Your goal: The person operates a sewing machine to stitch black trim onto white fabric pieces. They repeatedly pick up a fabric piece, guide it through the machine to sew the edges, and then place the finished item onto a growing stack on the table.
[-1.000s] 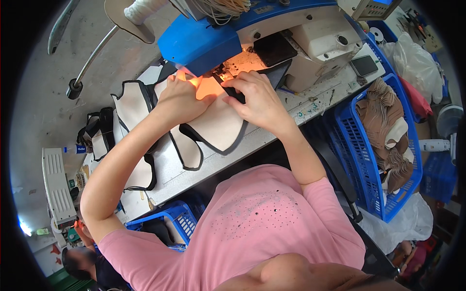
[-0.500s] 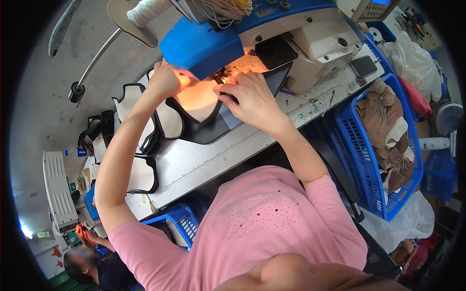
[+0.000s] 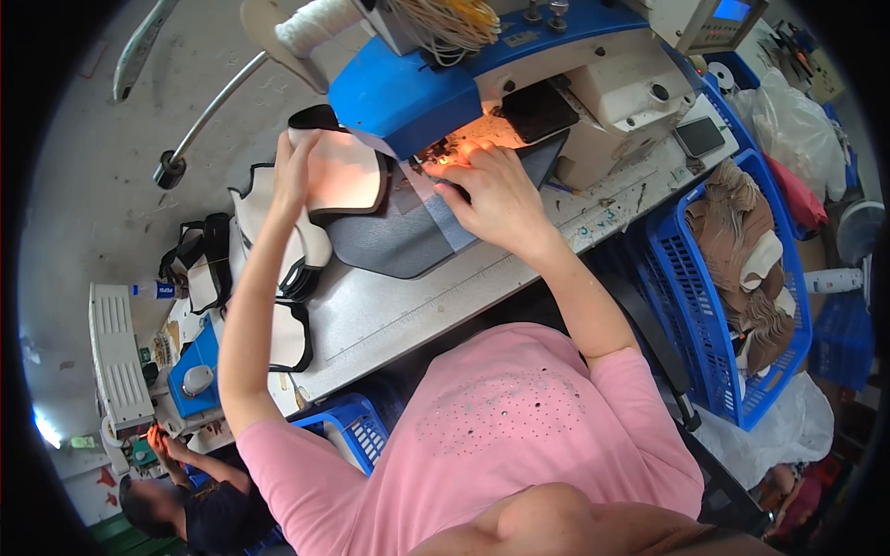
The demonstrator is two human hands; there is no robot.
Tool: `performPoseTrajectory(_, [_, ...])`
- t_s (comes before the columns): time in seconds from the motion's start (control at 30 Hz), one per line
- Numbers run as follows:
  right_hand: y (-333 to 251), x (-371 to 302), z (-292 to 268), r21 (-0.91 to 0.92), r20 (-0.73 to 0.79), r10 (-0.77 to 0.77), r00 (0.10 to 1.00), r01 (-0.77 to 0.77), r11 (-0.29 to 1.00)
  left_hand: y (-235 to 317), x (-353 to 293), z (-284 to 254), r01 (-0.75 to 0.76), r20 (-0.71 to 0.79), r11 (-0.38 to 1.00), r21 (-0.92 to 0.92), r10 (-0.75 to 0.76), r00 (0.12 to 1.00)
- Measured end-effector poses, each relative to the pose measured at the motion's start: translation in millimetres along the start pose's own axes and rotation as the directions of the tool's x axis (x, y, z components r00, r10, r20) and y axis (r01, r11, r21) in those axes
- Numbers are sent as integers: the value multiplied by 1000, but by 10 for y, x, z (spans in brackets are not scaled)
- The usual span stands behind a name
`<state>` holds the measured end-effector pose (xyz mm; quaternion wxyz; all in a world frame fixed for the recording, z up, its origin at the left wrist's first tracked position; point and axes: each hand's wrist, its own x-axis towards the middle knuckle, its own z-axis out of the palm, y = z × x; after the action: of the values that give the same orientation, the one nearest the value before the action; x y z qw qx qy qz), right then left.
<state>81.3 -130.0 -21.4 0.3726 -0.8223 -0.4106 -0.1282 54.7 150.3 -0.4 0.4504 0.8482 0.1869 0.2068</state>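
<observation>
To the left of the blue sewing machine head (image 3: 408,97), my left hand (image 3: 293,176) is closed on the left edge of a white fabric piece with dark edging (image 3: 345,174). It lies partly over a dark grey sheet (image 3: 399,243) on the machine bed. My right hand (image 3: 501,199) is under the lit sewing head, with thumb and fingers curled together. Something dark shows between them, too hidden to name. Similar white dark-edged pieces (image 3: 289,335) lie stacked and overlapping beside my left forearm.
A white thread cone (image 3: 320,26) and a lamp arm (image 3: 209,116) stand at the far left. On the right, a blue basket (image 3: 681,278) holds brown pieces. A phone-like black slab (image 3: 540,113) lies by the machine. Another person (image 3: 199,500) sits at lower left.
My left hand has moved left with the white piece, drawing it from beneath the sewing head and uncovering more of the grey sheet. My right hand stays near the sewing head. The whole view has shifted slightly.
</observation>
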Motion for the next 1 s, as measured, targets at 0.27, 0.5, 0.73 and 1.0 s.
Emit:
performPoseTrajectory(0.27, [-14,-11,5,-5,-18,-35,999,35,999,43,-966,-475,73,-141,878,-472,-156,978])
performPoseTrajectory(0.5, [-472,-24,-29,642,254,-57,966,-124,756,443,-1757,-699,117,95,650,-751,-70,993])
performPoseTrajectory(0.73, [-632,-144,106,743,411,179,894,-442,502,543,-1817,-427,297,377,403,-866,133,917])
performPoseTrajectory(1.0, [-521,-137,-52,789,408,256,876,-479,385,639,-1774,-87,143,346,890,-433,18,938])
